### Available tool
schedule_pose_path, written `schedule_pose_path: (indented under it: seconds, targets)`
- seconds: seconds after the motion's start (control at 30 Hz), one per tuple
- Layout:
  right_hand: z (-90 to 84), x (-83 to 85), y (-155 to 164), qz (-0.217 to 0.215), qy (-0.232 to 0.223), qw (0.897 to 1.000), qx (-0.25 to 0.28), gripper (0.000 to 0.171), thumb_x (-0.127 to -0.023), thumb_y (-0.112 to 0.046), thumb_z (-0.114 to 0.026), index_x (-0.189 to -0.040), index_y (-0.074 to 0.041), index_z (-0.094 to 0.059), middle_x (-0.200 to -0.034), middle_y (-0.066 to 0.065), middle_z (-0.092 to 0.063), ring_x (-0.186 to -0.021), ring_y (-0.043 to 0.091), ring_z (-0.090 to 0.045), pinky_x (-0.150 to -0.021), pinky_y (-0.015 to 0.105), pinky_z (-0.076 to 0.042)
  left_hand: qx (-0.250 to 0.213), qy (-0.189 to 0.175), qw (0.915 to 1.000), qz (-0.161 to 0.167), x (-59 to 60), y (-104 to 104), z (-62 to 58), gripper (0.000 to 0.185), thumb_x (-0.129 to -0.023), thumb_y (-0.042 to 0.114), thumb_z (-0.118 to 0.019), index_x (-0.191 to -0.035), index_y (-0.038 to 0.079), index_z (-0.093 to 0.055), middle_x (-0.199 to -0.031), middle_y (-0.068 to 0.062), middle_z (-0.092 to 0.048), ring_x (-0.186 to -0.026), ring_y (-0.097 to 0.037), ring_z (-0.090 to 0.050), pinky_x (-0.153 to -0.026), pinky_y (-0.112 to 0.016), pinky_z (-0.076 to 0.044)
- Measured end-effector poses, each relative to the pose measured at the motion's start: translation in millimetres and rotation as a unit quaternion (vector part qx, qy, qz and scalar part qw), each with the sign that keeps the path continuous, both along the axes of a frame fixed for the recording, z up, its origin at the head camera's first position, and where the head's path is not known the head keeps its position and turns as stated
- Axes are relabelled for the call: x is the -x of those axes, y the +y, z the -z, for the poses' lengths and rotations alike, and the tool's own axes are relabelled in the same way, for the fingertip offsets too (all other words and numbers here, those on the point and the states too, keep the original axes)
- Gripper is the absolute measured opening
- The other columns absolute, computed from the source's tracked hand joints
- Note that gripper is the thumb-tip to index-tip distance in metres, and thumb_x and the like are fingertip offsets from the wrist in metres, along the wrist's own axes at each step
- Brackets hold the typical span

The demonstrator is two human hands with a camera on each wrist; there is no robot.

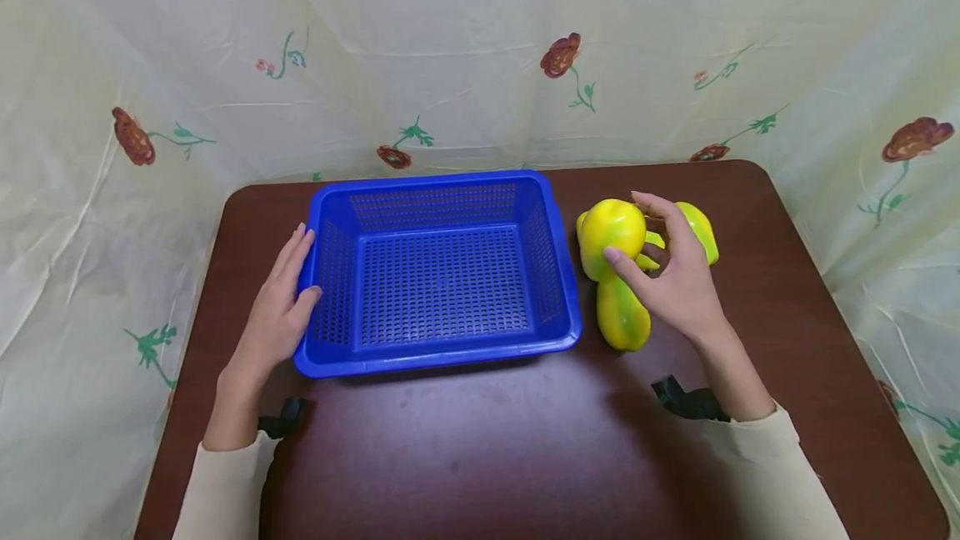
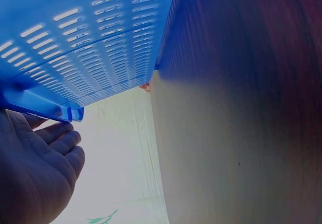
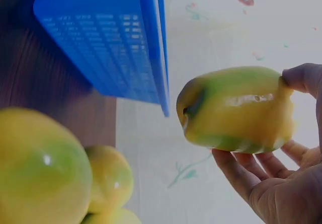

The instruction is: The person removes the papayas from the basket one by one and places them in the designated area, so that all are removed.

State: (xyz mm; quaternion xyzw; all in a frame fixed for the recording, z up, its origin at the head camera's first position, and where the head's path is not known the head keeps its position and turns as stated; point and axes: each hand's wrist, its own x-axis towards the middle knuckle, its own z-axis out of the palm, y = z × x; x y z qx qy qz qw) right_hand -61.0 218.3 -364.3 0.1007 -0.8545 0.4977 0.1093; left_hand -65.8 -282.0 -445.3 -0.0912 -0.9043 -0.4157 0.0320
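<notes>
Right grip (image 1: 671, 269) holds a pepper (image 1: 611, 227) over brown table (image 1: 487, 440), floral curtain (image 1: 480, 48) behind

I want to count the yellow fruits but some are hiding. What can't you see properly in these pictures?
- Fruit count: in the head view the right hand covers part of the pile, so the number is unclear.
- Right wrist view: the lower fruits are blurred and cut off by the edge.
- Left wrist view: the basket fills the frame; its inside is hidden, and the left hand is cut off.
</notes>
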Motion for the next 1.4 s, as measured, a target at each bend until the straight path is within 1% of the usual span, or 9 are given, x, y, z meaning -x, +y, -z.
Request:
schedule_pose_path:
  seconds: [0.13, 0.27, 0.37, 0.47, 0.63, 0.83, 0.93, 1.13, 1.4]
  targets:
    - [1.5, 0.4, 12, 0.012, -0.004, 1.000, 0.017, 0.064, -0.091, -0.002, -0.076, -0.149, -0.005, -0.048, -0.142, -0.001, -0.055, -0.119, 0.009, -0.060, -0.090, 0.007, -0.055, -0.002, 0.001, 1.0000, 0.000, 0.9, 0, -0.8, 0.074, -0.103, 0.010, -0.046, -0.171, 0.025, -0.023, -0.180, -0.005, -0.015, -0.165, -0.043, -0.020, -0.123, -0.080, -0.021]
    - [7.6, -2.5, 25, 0.036, -0.012, 0.999, -0.004, 0.060, -0.091, -0.005, -0.078, -0.146, -0.007, -0.054, -0.138, -0.013, -0.056, -0.117, 0.005, -0.061, -0.088, 0.005, -0.054, 0.000, 0.002, 1.0000, 0.002, 1.3, 0, -0.6, 0.074, -0.102, 0.010, -0.047, -0.171, 0.023, -0.023, -0.180, -0.006, -0.015, -0.165, -0.042, -0.019, -0.124, -0.078, -0.021]
    - [13.0, -5.0, 36, 0.052, -0.023, 0.998, -0.020, 0.059, -0.092, -0.008, -0.079, -0.147, -0.010, -0.057, -0.137, -0.015, -0.057, -0.115, 0.003, -0.061, -0.087, 0.004, -0.053, 0.000, 0.006, 1.0000, 0.003, 1.3, 1, -0.4, 0.074, -0.101, 0.009, -0.047, -0.171, 0.022, -0.024, -0.180, -0.006, -0.016, -0.165, -0.042, -0.020, -0.126, -0.076, -0.021]
    - [19.3, -7.5, 47, 0.066, -0.037, 0.997, -0.035, 0.058, -0.093, -0.012, -0.079, -0.148, -0.012, -0.058, -0.138, -0.009, -0.059, -0.113, 0.000, -0.061, -0.086, 0.002, -0.052, 0.000, 0.012, 0.9999, 0.002, 1.4, 0, -0.1, 0.074, -0.101, 0.008, -0.047, -0.170, 0.021, -0.024, -0.180, -0.007, -0.017, -0.165, -0.042, -0.020, -0.126, -0.075, -0.021]
    - [30.7, -13.5, 62, 0.091, -0.067, 0.991, -0.075, 0.059, -0.096, -0.021, -0.078, -0.150, -0.013, -0.058, -0.140, 0.010, -0.061, -0.108, -0.009, -0.058, -0.083, -0.001, -0.049, -0.001, 0.010, 0.9999, 0.004, 1.8, 0, 0.6, 0.075, -0.101, 0.008, -0.047, -0.171, 0.023, -0.024, -0.180, -0.006, -0.016, -0.165, -0.042, -0.020, -0.125, -0.077, -0.021]
    - [39.7, -18.6, 75, 0.103, -0.116, 0.983, -0.099, 0.063, -0.099, -0.032, -0.074, -0.154, -0.010, -0.052, -0.138, 0.017, -0.061, -0.091, -0.020, -0.058, -0.074, 0.000, -0.050, -0.004, 0.009, 1.0000, 0.003, 1.3, -1, 1.0, 0.075, -0.101, 0.008, -0.047, -0.170, 0.023, -0.024, -0.180, -0.005, -0.016, -0.165, -0.042, -0.020, -0.125, -0.077, -0.021]
    - [44.6, -21.9, 81, 0.104, -0.124, 0.981, -0.108, 0.065, -0.100, -0.035, -0.072, -0.154, -0.008, -0.050, -0.137, 0.023, -0.063, -0.089, -0.022, -0.057, -0.074, -0.001, -0.049, -0.004, 0.010, 0.9999, 0.004, 1.6, -1, 0.9, 0.075, -0.101, 0.008, -0.047, -0.170, 0.023, -0.024, -0.180, -0.005, -0.016, -0.165, -0.042, -0.020, -0.125, -0.077, -0.022]
    - [58.0, -29.9, 87, 0.115, -0.134, 0.977, -0.122, 0.065, -0.100, -0.038, -0.072, -0.152, -0.005, -0.052, -0.132, 0.024, -0.067, -0.092, -0.018, -0.055, -0.076, -0.002, -0.047, -0.008, 0.005, 0.9999, 0.005, 1.7, 0, 0.4, 0.075, -0.101, 0.008, -0.046, -0.171, 0.023, -0.023, -0.180, -0.005, -0.015, -0.165, -0.043, -0.020, -0.124, -0.078, -0.021]
    - [72.0, -35.5, 91, 0.133, -0.169, 0.967, -0.139, 0.067, -0.100, -0.046, -0.069, -0.153, -0.008, -0.052, -0.135, 0.024, -0.066, -0.092, -0.015, -0.052, -0.074, 0.000, -0.044, -0.013, 0.006, 0.9999, 0.005, 1.6, 0, 0.4, 0.075, -0.101, 0.008, -0.046, -0.171, 0.023, -0.024, -0.180, -0.005, -0.015, -0.165, -0.043, -0.020, -0.125, -0.078, -0.020]
